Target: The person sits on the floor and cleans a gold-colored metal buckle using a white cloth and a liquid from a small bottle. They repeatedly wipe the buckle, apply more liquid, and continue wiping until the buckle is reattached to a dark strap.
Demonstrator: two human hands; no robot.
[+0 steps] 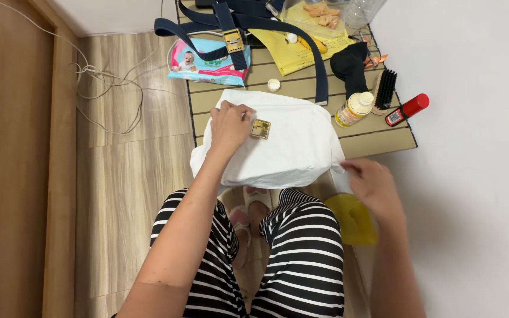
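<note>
1. Head view: a white bag (pixel 278 147) lies at the near edge of the slatted tabletop (pixel 378 141), overhanging toward the person's striped knees.
2. The left hand (pixel 229 126) presses down on the bag's top, fingers curled together on the cloth just beside a square gold clasp (pixel 260 129).
3. The right hand (pixel 373 184) pinches the bag's right corner, fingertips closed on the fabric; a yellow cloth (pixel 351 219) sits just below it.
4. The bag looks soft, light and floppy, likely to sag if lifted; the clasp is the one hard part, and the corners or edges give the best hold.
5. Containers: a small capped bottle of yellowish liquid (pixel 353 109) lies beside a brush (pixel 384 89); a red tube (pixel 406 109) lies near; a clear pack (pixel 322 15) holds biscuits; a wipes packet (pixel 207 62) sits shut under a navy strap (pixel 237 35).
</note>
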